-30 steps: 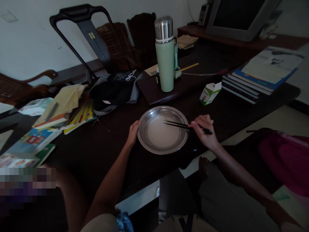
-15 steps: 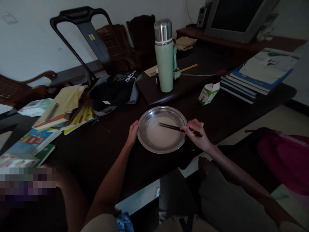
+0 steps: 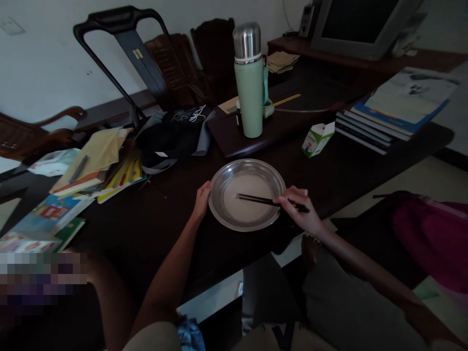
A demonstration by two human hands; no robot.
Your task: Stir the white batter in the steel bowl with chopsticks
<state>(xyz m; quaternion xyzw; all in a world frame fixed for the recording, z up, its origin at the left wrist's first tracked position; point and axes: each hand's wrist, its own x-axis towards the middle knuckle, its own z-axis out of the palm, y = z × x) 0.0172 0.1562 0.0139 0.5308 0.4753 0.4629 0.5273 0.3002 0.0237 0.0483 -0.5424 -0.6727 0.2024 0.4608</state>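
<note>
A round steel plate (image 3: 220, 184) with a pale layer of something in it lies on the dark table (image 3: 153, 229) in front of me. My left hand (image 3: 202, 201) grips the plate's left rim, fingers curled on it. My right hand (image 3: 298, 210) is closed on a pair of black chopsticks (image 3: 256, 199) at the plate's right edge. The chopstick tips reach into the pale middle of the plate.
A green flask with a steel cap (image 3: 249, 80) stands behind the plate on a dark board. A small green and white carton (image 3: 317, 138) and a stack of books (image 3: 393, 117) lie to the right. Papers and books (image 3: 80, 175) and a black bag (image 3: 171, 134) crowd the left.
My right hand has drawn closer to the plate, carrying the chopstick tips leftward from the right part of the plate toward its middle. My left hand stays on the rim.
</note>
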